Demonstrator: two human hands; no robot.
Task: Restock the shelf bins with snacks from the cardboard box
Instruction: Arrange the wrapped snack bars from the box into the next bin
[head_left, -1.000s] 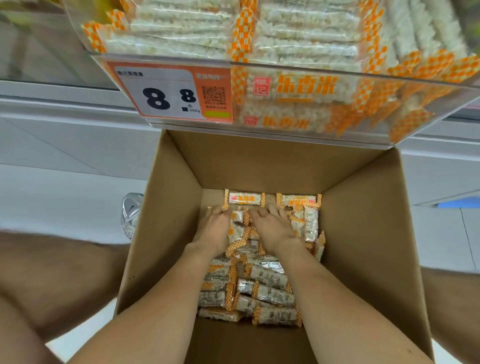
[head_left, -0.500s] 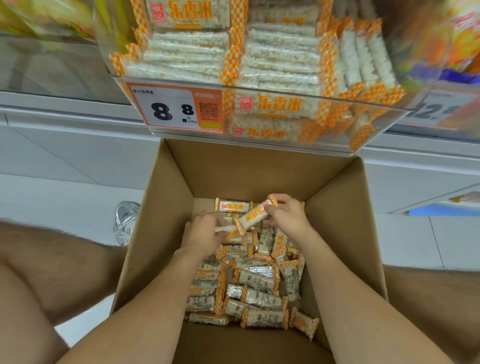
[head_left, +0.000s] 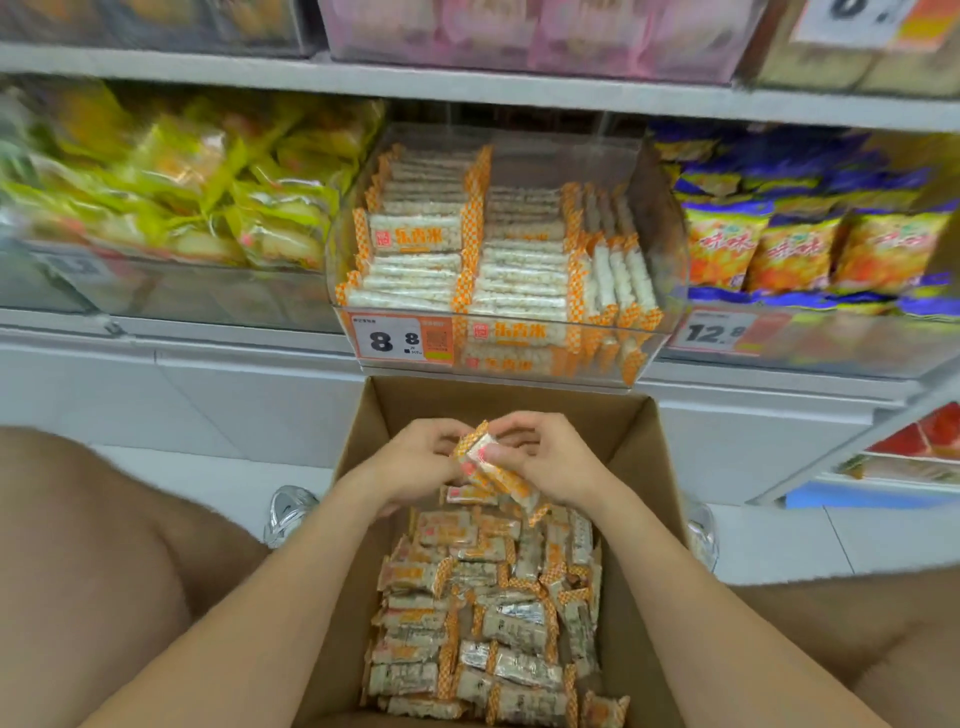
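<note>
An open cardboard box (head_left: 631, 483) stands on the floor between my knees, with several orange-and-white rice snack bars (head_left: 493, 629) loose at its bottom. My left hand (head_left: 415, 462) and my right hand (head_left: 550, 460) are raised above the pile, near the box's far wall. Together they grip a small bunch of snack bars (head_left: 493, 467) between their fingers. Straight above the box sits a clear shelf bin (head_left: 660, 249), largely filled with neat rows of the same bars and marked with an 8.8 price tag (head_left: 400, 340).
A bin of yellow-green packets (head_left: 171, 187) is left of the target bin, one of blue-and-orange bags (head_left: 810, 239) is to its right. A higher shelf edge (head_left: 467, 83) runs above. My knees flank the box; a shoe (head_left: 285, 512) shows on the white floor.
Both hands rose from the pile at the box bottom, gathering bars and lifting them toward the box's top. My view tilted up, bringing the shelf and neighbouring bins into sight.
</note>
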